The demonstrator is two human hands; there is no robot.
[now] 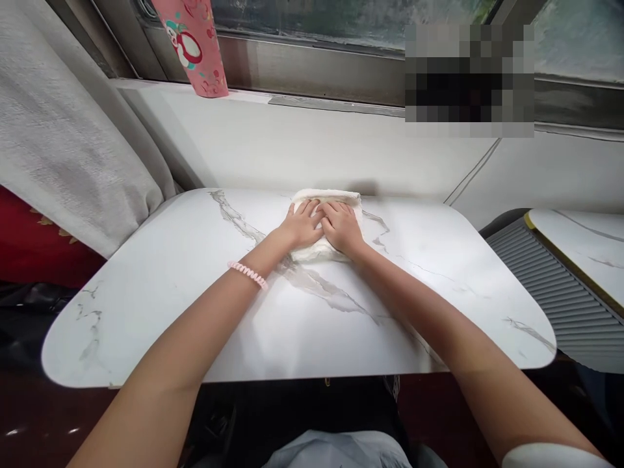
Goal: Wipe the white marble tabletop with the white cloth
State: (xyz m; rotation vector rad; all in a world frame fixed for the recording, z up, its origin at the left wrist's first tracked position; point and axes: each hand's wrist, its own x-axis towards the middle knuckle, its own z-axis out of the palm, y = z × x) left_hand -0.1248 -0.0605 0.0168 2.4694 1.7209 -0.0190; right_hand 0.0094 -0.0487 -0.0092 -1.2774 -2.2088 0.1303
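A folded white cloth (324,250) lies flat near the far edge of a white marble-patterned table (166,279). My left hand (301,224) rests on the cloth's left half, palm down with fingers stretched out. On the right half lies my right hand (341,224), also flat, its fingers pointing away and towards the left. The two hands touch or nearly touch at the middle of the cloth. A pink coiled band (247,273) circles my left wrist.
Behind the table runs a white wall (292,149) below a window. A grey curtain (78,123) hangs at the left against the table's corner. A pink patterned strip (195,49) hangs down at the window. To the right stands a ribbed grey cabinet (556,292) with a marble-patterned top.
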